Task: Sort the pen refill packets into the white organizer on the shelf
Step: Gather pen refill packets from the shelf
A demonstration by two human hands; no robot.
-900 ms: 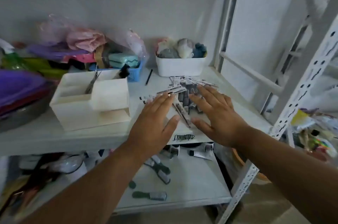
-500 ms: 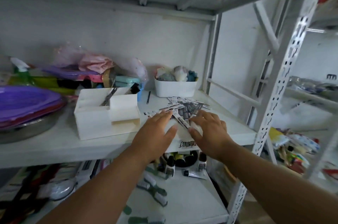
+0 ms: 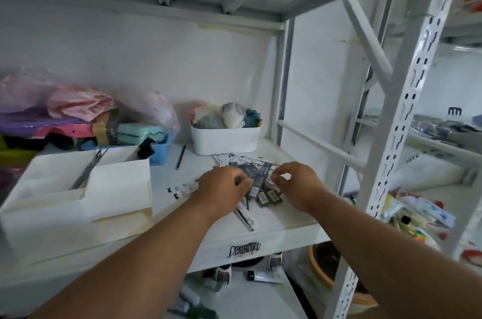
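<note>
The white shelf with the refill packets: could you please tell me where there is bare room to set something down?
Bare patches on the white metal shelf: between the white plastic organizer and the pile of black-and-white refill packets, around the thin black pen; also the front right corner. It is crowded at the back left, by the blue plastic basket.

One camera only here, riding on the person's head and looking forward and slightly down into a white shelf (image 3: 273,224) bay, close enough that both forearms stretch in from the bottom edge. The wide lens bends the perforated upright (image 3: 407,115) on the right and takes in the underside of the shelf above as well as a strip of the lower level. No second view, so nothing is shared.
</note>
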